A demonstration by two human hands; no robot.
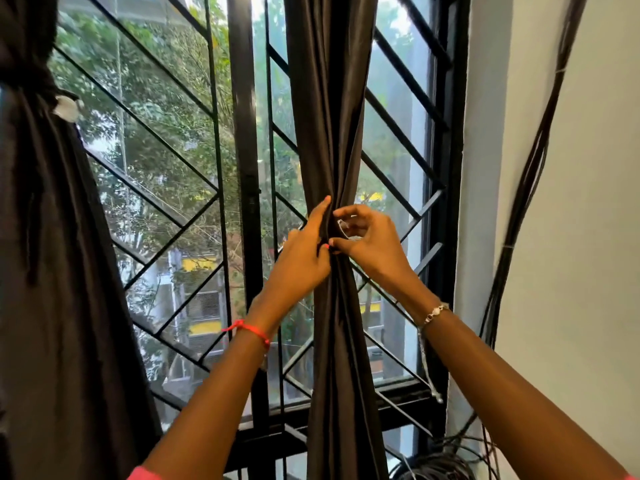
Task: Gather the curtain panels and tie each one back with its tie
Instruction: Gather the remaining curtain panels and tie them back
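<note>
**One panel tied, second mid-tie**

Gripping the mid panel (pixel 329 98) at its waist w/ L hand (pixel 304 251): fingers curled round the bunched folds, index laid up along the fabric. Touching the mid panel's right side w/ R hand (pixel 370 240): fingers curled, thumb and forefinger pinching a thin pale strand, prob. the tie (pixel 343 227). Cannot tell whether it is passed round the back yet.

Progress, as a judgement: approx. halfway.
- Far left of the mid panel: other panel (pixel 52 271), bunched and cinched w/ a dark band (pixel 31 81) and a pale round fastener (pixel 67 108). Looks done.
- Mid panel itself: gathered into a narrow column, hanging straight. No closed tie seen on it.
- Left to do: wrap, fasten, let go, check it holds.

Room and edges:
- Close behind the mid panel: window grille (pixel 166 147) bars. Little depth for working fingers round the back.
- Just left of it: thick upright frame post (pixel 244 133), then open glass as far as the tied panel. Free space for the L arm.
- Right of it: frame edge, then bare wall (pixel 571 202).
- Well right of it: dark cables (pixel 530 168) running down the wall, w/ a coil low right. Poss. snag for the R elbow.
- Below the hands: sill (pixel 398 396).
</note>
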